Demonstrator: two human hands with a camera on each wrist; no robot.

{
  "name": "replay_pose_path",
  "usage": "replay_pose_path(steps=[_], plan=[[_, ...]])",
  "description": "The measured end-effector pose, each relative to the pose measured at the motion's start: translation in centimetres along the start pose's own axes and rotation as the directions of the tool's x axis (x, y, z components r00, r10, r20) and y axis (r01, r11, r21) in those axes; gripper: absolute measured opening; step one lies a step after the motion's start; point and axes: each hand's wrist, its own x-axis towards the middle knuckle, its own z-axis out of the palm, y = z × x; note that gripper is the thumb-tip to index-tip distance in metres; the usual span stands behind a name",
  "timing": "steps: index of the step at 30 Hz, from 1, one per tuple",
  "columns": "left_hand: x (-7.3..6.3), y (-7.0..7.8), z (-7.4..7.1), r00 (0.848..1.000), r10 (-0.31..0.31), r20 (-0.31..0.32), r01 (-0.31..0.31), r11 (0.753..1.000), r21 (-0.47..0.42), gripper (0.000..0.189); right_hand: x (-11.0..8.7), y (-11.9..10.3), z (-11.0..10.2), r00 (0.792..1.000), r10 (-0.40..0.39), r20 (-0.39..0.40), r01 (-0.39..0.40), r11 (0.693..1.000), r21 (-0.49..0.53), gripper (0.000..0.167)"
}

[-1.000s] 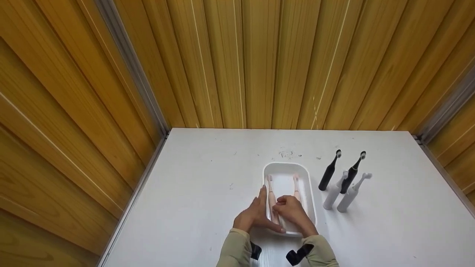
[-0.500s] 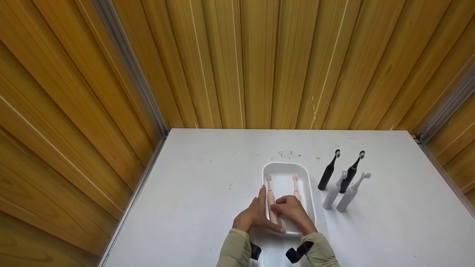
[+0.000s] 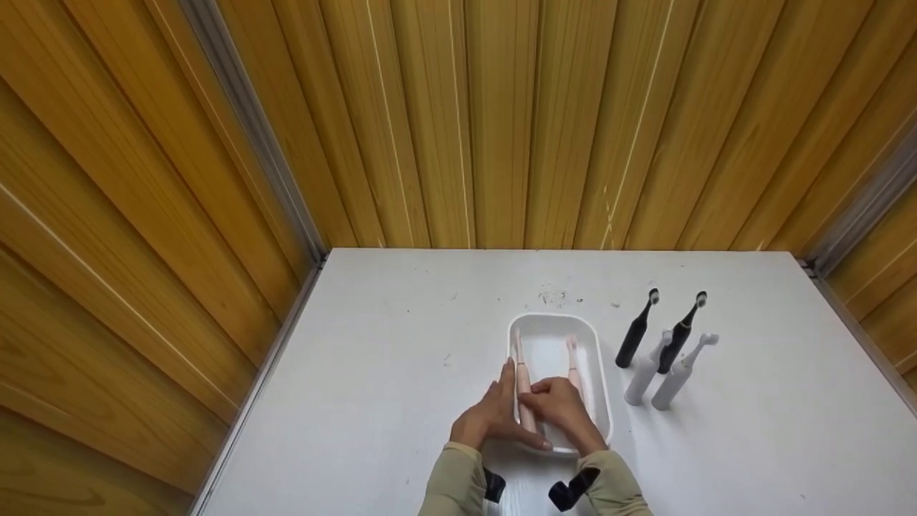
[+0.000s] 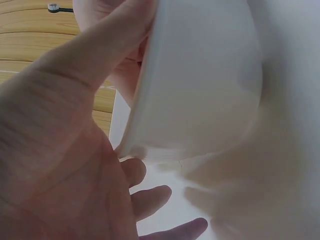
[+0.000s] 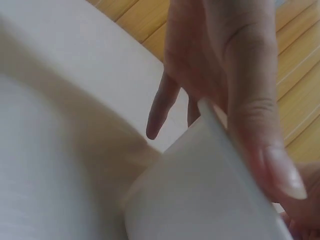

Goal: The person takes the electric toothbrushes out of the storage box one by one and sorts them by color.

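Note:
A white tray [image 3: 600, 373] with a raised rim holds two pink electric toothbrushes, one along each long side. My right hand [image 3: 562, 408] reaches in over the tray and pinches the handle of the left pink toothbrush [image 3: 523, 376] between thumb and fingers. The right pink toothbrush [image 3: 573, 358] lies partly hidden by that hand. Against the tray's left side, my left hand [image 3: 487, 416] spreads with straight fingers along the outside and the thumb across the near rim. In the left wrist view, the tray's outer wall [image 4: 200, 80] fills the middle, beside the left hand [image 4: 65, 135].
Right of the tray, two black electric toothbrushes [image 3: 633, 340] and two white electric toothbrushes [image 3: 673, 383] stand upright on the white table [image 3: 372, 358]. Wood-look panels [image 3: 501, 129] enclose the table behind and at both sides.
The left pink toothbrush has turned slightly, its head now showing narrower and a little farther up. My right fingers have shifted slightly left with it; the left hand stays in place.

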Motion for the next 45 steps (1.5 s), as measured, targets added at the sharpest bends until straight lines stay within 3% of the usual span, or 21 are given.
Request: replay_pose_path(steps=[6,15,24,29,36,45], plan=[[-0.2,0.3,-0.1,1.0,-0.016,0.01,0.016,1.0,0.019,0.14,-0.1,-0.1,0.0,1.0,0.004,-0.009,-0.004,0.999,0.034,0.024],[-0.3,0.1,0.0,1.0,0.014,-0.001,-0.014,0.999,0.03,0.139,-0.7,-0.2,-0.2,1.0,-0.014,-0.023,0.016,0.996,0.086,0.026],[-0.4,0.0,0.1,1.0,0.004,0.002,-0.004,1.0,0.011,0.14,-1.3,-1.0,-1.2,0.993,-0.053,-0.102,0.068,0.987,0.147,0.032],[-0.3,0.0,0.1,1.0,-0.005,0.008,0.005,1.0,0.005,0.14,-1.9,-1.7,-2.0,0.986,-0.076,-0.149,0.099,0.983,0.154,0.035],[-0.2,0.1,0.1,1.0,0.012,0.0,-0.012,1.0,0.021,0.141,-2.5,-1.9,-2.9,0.969,-0.138,-0.203,0.185,0.955,0.234,0.036],[0.0,0.2,0.2,1.0,-0.013,0.003,0.013,1.0,-0.012,0.141,-3.9,-2.3,-4.4,0.956,-0.146,-0.252,0.214,0.94,0.264,0.037]])
